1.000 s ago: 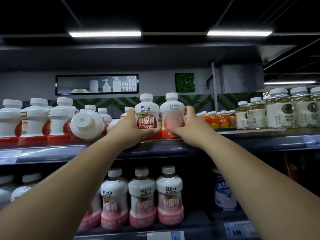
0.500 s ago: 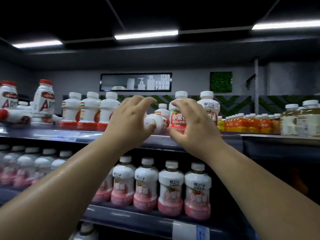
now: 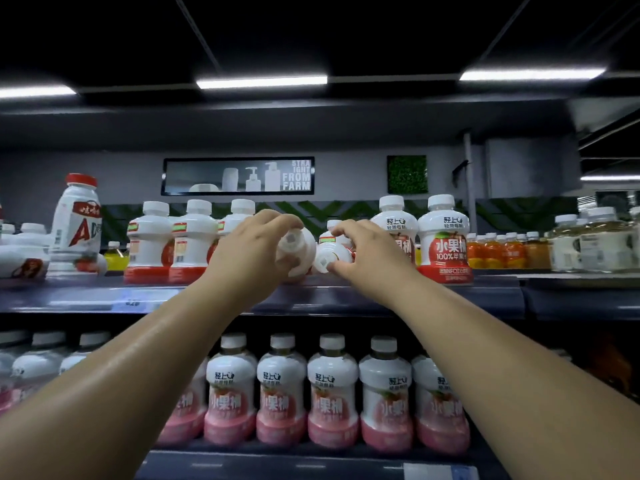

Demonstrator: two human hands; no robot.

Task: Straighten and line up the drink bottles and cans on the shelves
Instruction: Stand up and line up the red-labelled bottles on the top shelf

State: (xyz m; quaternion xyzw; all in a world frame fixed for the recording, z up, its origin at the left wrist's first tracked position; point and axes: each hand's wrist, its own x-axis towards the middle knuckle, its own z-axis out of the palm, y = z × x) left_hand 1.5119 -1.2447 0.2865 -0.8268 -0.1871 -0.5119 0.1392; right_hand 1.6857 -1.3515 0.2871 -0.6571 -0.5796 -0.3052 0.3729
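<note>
On the top shelf two white juice bottles lie tipped with their caps toward me. My left hand grips the left tipped bottle. My right hand holds the right tipped bottle by its neck. Two upright white-and-red apple juice bottles stand right of my hands with labels forward. Three more upright ones stand to the left, labels turned away.
A tall red-capped AD bottle stands at far left beside fallen white bottles. Orange drinks and pale tea bottles fill the right. The lower shelf holds a row of pink-bottomed bottles.
My hands left the two upright apple juice bottles and moved left. Each now holds a tipped bottle. The view has shifted left, bringing the AD bottle into sight.
</note>
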